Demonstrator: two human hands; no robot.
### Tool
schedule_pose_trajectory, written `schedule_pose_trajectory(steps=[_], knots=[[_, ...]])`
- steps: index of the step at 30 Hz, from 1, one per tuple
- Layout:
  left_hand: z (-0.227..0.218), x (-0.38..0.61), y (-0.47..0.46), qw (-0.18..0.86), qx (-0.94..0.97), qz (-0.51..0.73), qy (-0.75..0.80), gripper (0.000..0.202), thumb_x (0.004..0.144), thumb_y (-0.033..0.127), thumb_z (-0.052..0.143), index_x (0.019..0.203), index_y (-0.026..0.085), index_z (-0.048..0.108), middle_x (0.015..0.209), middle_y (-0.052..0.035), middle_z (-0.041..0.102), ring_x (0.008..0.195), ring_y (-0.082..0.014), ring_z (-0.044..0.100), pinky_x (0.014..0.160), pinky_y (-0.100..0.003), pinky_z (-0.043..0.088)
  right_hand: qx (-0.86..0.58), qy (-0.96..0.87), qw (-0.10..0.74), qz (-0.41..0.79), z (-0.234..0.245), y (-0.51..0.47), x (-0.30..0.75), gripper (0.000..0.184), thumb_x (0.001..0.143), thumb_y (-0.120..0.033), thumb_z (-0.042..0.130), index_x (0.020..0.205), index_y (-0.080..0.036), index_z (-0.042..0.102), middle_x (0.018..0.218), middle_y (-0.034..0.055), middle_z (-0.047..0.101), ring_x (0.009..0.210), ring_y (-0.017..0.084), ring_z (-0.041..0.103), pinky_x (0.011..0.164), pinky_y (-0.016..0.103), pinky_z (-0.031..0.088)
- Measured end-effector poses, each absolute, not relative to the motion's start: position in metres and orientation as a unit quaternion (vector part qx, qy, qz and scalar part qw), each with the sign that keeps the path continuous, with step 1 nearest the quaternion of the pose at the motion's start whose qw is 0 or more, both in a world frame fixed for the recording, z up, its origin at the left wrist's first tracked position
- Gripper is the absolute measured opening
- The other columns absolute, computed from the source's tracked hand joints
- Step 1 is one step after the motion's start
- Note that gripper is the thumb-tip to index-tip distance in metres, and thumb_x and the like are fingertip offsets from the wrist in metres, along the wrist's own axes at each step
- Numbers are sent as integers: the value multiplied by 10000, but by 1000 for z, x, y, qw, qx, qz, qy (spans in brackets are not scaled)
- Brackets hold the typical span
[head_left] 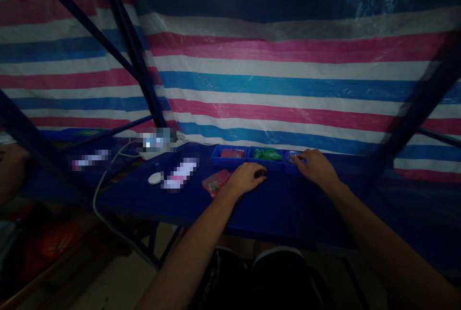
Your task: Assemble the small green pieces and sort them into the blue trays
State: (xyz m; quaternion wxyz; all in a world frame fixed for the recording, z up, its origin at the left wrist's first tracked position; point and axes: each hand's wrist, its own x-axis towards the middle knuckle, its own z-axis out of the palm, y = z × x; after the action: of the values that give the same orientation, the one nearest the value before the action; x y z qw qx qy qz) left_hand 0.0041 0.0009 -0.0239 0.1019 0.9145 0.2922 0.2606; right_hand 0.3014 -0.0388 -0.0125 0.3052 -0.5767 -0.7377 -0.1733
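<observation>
On the blue table, my left hand (248, 178) rests palm down with its fingers loosely curved and a gap between thumb and index finger. No held object shows in it. Beside its wrist lies a red clear plastic bag (215, 183) with small contents. My right hand (314, 165) reaches into the right blue bin (291, 168), fingertips together at small bluish-silver pieces (293, 154); what they pinch is too small to make out. The middle blue bin (265, 160) holds green packets (267, 153). In the left bin (228, 161) are reddish packets (232, 153).
A blurred-out phone-like screen (180, 173) and a round white object (155, 178) lie at the left. Behind them is a white power strip (158, 152) with a cable (96, 190). Blue metal posts (139, 55) frame a striped sheet (288, 84). Another person's arm (10, 171) shows at far left.
</observation>
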Motion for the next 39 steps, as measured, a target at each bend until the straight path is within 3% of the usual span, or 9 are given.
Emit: schedule_pose_trajectory(steps=[4, 9, 16, 19, 23, 26, 29, 34, 39], knots=[[-22, 5, 1, 136, 906, 278, 289, 305, 879, 182, 660, 1175, 199, 732, 1101, -57, 776, 949, -195, 739, 890, -308, 568, -563, -735, 339, -168, -5, -46, 287, 432, 1009, -517, 474, 899, -219, 766, 909, 137, 744, 913, 313, 658, 901, 477, 492], [-19, 7, -2, 153, 878, 345, 294, 361, 865, 82, 611, 1188, 201, 720, 1113, -53, 773, 989, -188, 735, 942, -324, 570, -516, -755, 391, -103, 2, -56, 264, 334, 1012, -476, 499, 925, -244, 724, 937, 106, 738, 949, 297, 650, 905, 456, 499], [-6, 10, -11, 189, 824, 446, 294, 294, 894, 99, 621, 1150, 194, 732, 1098, -50, 783, 985, -189, 748, 975, -355, 579, -486, -763, 427, -28, -1, -65, 244, 284, 998, -456, 534, 910, -261, 720, 939, 88, 734, 965, 288, 662, 911, 456, 526], [-3, 14, -16, 226, 806, 478, 266, 257, 911, 146, 645, 1145, 195, 739, 1103, -56, 783, 983, -192, 753, 962, -358, 589, -486, -748, 451, 28, -2, -67, 238, 253, 957, -453, 608, 1075, -262, 724, 1039, 86, 747, 917, 271, 688, 878, 454, 557], [-6, 20, -22, 312, 792, 473, 226, 232, 924, 237, 673, 1139, 188, 744, 1122, -72, 777, 997, -203, 757, 944, -348, 602, -445, -714, 482, 247, -9, -66, 230, 507, 853, -435, 744, 1313, -275, 602, 1191, 77, 740, 845, 220, 734, 785, 393, 607], [-9, 24, -23, 382, 768, 467, 215, 286, 913, 301, 702, 1162, 162, 726, 1138, -104, 772, 1006, -224, 759, 936, -362, 610, -414, -684, 486, 351, -13, -63, 227, 483, 800, -397, 788, 1232, -255, 625, 1033, 55, 779, 796, 208, 739, 768, 379, 610], [-12, 26, -22, 416, 748, 472, 211, 343, 897, 329, 724, 1185, 144, 700, 1158, -129, 762, 1019, -233, 756, 945, -380, 609, -416, -668, 489, 376, -13, -61, 228, 405, 785, -381, 801, 1134, -231, 660, 925, 39, 785, 725, 189, 722, 746, 365, 598], [-12, 25, -21, 356, 777, 462, 236, 409, 850, 313, 773, 1219, 157, 687, 1134, -121, 758, 994, -221, 746, 896, -357, 612, -428, -632, 524, 378, -13, -59, 232, 398, 788, -394, 807, 1119, -216, 675, 931, 45, 788, 761, 185, 725, 756, 343, 583], [-12, 21, -19, 323, 813, 408, 263, 249, 918, 272, 673, 1134, 165, 736, 1048, -93, 782, 915, -204, 754, 852, -334, 605, -431, -610, 546, 378, -21, -51, 235, 425, 754, -407, 840, 1094, -209, 679, 954, 65, 784, 797, 201, 732, 770, 362, 596]])
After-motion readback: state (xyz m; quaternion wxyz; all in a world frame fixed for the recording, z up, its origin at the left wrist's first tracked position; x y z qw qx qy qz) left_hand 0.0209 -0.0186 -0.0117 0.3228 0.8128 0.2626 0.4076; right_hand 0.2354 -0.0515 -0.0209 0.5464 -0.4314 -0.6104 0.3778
